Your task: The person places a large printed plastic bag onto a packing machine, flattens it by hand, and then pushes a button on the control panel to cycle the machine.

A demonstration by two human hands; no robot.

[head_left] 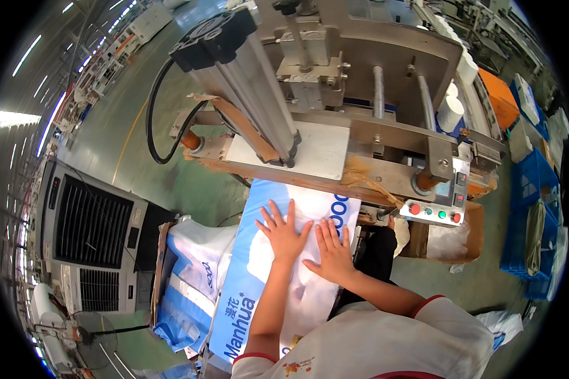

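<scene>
Head view: my left hand (284,235) and right hand (333,258) lie flat, fingers extended, on blue-and-white plastic bag (308,292) beside silver metal press (284,148); smoothing looks underway, sealing unclear.

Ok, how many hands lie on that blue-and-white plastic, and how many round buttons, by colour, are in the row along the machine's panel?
Left hand: 1
Right hand: 1
Red buttons: 2
Green buttons: 2
Total: 6
</scene>
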